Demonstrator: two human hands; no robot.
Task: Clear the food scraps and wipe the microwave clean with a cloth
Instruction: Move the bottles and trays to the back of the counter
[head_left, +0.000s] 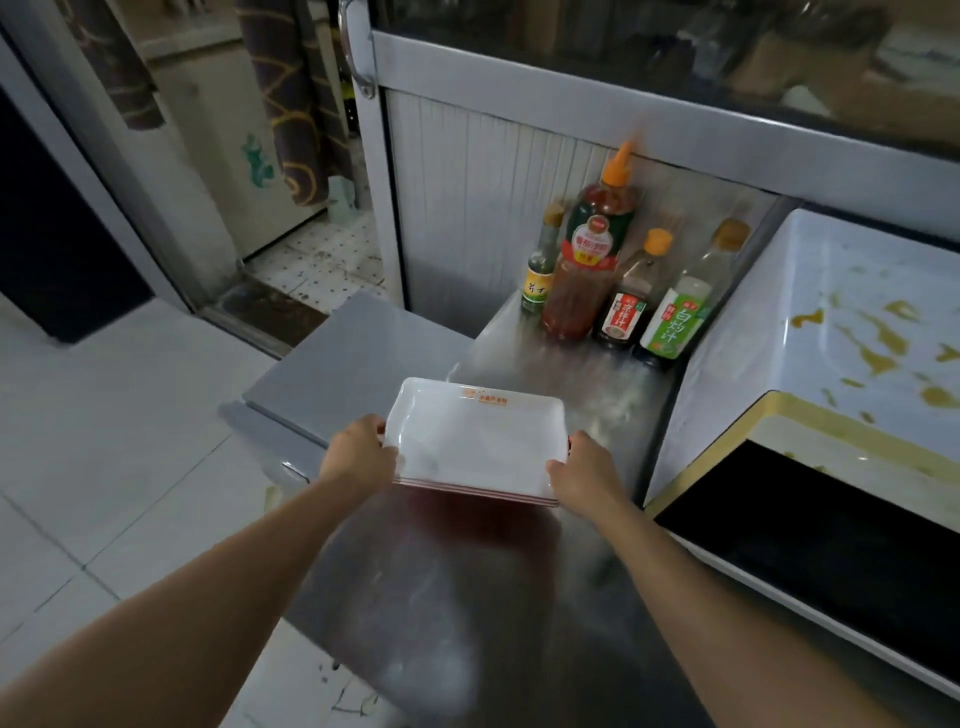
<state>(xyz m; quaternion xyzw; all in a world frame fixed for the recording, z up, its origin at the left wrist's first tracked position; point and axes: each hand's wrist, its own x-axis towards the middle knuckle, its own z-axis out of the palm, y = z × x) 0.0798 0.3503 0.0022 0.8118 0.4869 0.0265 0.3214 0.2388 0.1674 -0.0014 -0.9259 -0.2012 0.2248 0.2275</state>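
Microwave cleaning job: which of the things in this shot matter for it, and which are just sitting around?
Belongs to the job:
microwave, its top smeared with yellow-brown stains
stack of white trays, held by left hand and right hand

Just lying about:
four sauce bottles by the cabinet wall
steel counter

No cloth in view.
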